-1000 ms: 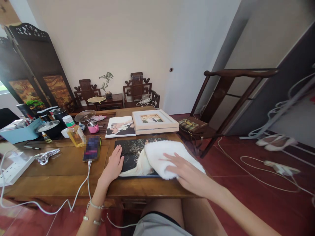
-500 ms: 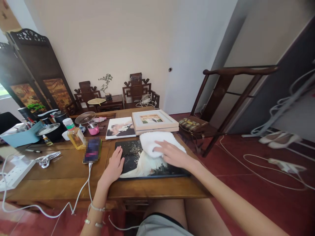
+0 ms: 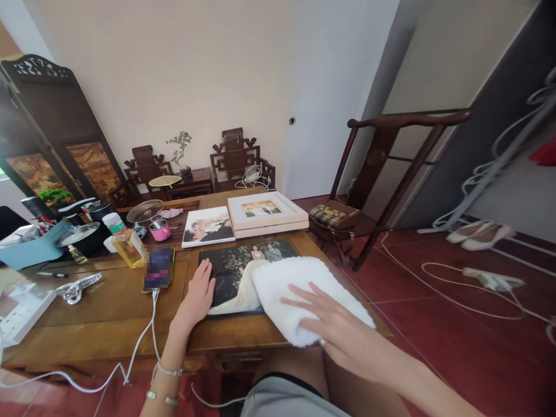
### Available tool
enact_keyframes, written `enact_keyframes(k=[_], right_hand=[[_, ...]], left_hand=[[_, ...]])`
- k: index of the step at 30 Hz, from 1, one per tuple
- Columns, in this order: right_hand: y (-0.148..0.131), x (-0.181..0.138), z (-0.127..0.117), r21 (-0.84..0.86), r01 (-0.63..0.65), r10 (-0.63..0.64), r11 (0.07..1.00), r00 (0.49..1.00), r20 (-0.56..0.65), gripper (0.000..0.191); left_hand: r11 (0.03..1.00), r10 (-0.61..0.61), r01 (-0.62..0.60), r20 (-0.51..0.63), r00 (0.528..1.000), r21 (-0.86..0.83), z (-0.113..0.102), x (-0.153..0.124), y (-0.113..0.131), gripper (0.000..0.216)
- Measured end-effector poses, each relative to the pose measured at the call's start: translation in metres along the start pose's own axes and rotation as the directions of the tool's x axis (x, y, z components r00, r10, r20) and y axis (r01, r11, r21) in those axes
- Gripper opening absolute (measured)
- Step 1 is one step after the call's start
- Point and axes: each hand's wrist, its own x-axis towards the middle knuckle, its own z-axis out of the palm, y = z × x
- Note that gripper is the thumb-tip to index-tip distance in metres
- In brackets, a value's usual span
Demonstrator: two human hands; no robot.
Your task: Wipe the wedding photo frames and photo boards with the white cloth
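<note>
A dark photo panel (image 3: 232,269) lies flat on the wooden table, with a figure in a long pale dress and another person pictured on it. My left hand (image 3: 200,292) rests flat at the panel's left edge, fingers stretched out and holding nothing. A fluffy white towel (image 3: 282,284) covers the panel's right part and hangs past its near edge. My right hand (image 3: 324,313) presses on this towel from above with fingers spread, and the thumb side sinks into its folds. The panel's lower right corner is hidden beneath the towel.
Behind the panel lie a white-edged photo print (image 3: 208,226) and stacked pale frames (image 3: 269,215). Left of it are a charging phone (image 3: 158,269), a bottle of yellowish liquid (image 3: 125,240), a pink cup (image 3: 160,230) and a power strip (image 3: 26,313). A wooden chair (image 3: 373,156) stands at right.
My right hand and the towel have moved nearer and to the right, uncovering the pictured people at the panel's top. My left hand stays on the edge. The view has shifted slightly.
</note>
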Motion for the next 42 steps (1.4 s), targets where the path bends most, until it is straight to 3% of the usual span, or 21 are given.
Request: enact_keyframes(k=[4,12,16,19,26,30,38,42], right_hand=[[0.0,0.003,-0.002,-0.011,0.021,-0.021,1.0,0.999,0.029,0.056],[0.07,0.098,0.007,-0.024,-0.089,0.087,0.996,0.994,-0.058,0.055],[0.083,0.117,0.007,-0.066,-0.122,0.117,0.99,0.99,-0.075,0.055],[0.065,0.102,0.008,-0.06,-0.112,0.108,0.992,0.992,-0.072,0.054],[-0.013,0.03,0.003,-0.012,0.038,-0.037,0.999,0.999,0.039,0.053],[-0.019,0.026,0.0,0.015,0.067,-0.068,0.998,0.996,0.065,0.053],[0.041,0.114,0.008,-0.034,-0.087,0.086,0.996,0.996,-0.023,0.053],[0.053,0.14,0.01,-0.058,-0.12,0.116,0.991,0.991,-0.064,0.05]], left_hand=[[1.0,-0.012,0.012,0.014,1.0,-0.01,-0.001,-0.001,0.001,0.046],[1.0,0.001,-0.001,0.011,1.0,-0.021,0.0,-0.001,-0.005,0.046],[1.0,0.012,-0.012,0.002,1.0,0.004,0.0,0.0,-0.004,0.046],[1.0,0.007,-0.007,0.008,1.0,0.003,-0.002,0.0,-0.002,0.046],[1.0,-0.002,0.002,0.025,1.0,0.005,-0.002,0.001,0.001,0.047],[1.0,-0.008,0.007,0.03,1.0,0.011,-0.003,0.001,0.002,0.047],[1.0,0.011,-0.011,0.037,0.999,0.0,-0.002,0.001,-0.002,0.048],[1.0,0.018,-0.018,0.018,1.0,-0.003,-0.001,0.001,-0.005,0.047]])
